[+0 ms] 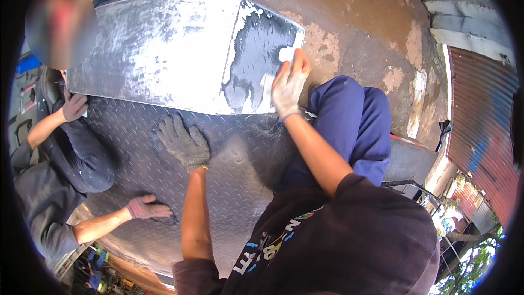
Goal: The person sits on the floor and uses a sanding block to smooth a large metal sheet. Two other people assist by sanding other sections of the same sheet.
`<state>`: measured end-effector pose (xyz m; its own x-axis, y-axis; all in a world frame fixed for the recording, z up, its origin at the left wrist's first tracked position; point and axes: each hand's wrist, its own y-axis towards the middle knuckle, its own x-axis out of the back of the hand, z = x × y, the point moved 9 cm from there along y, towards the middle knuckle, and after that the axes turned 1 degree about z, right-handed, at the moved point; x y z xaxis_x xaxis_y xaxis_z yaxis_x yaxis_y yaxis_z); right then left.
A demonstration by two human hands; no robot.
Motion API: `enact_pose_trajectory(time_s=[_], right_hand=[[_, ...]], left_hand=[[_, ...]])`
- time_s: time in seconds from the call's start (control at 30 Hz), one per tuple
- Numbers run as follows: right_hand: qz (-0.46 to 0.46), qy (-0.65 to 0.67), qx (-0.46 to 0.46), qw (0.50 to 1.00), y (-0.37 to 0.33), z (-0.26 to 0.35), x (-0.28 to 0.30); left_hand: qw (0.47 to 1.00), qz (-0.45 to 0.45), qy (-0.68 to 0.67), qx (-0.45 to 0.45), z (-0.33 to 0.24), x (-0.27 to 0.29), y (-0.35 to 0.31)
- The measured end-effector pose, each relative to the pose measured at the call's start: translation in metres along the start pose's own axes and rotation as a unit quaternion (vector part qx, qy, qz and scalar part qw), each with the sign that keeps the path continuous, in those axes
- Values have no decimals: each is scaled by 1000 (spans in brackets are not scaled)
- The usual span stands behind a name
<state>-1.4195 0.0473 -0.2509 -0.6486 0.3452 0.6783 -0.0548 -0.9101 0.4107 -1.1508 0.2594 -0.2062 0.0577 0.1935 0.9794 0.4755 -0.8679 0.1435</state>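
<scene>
- On the dark checker-plate sheet (218,186), the gloved left hand (184,141) is laid flat, fingers spread apart, gripping nothing.
- Just above it, the gloved right hand (289,84) is pressed on the curved metal panel (164,49), fingers together over a small pale pad (287,53).
- At the panel's right end, dark bare patches are seen.
- On the left, a co-worker's gloved hands (146,207) are rested on the plate.

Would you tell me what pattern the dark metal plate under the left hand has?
A raised diamond tread pattern on the dark grey plate, under the left hand; head view.
</scene>
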Motion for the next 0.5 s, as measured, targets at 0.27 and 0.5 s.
enact_pose_trajectory(time_s=[0.27, 0.5], right_hand=[[11, -138, 48, 989, 16, -20, -32], [135, 20, 23, 990, 77, -66, -70]], left_hand=[[1000, 9, 6, -15, -5, -6, 2], [1000, -1, -5, -3, -5, -6, 2]])
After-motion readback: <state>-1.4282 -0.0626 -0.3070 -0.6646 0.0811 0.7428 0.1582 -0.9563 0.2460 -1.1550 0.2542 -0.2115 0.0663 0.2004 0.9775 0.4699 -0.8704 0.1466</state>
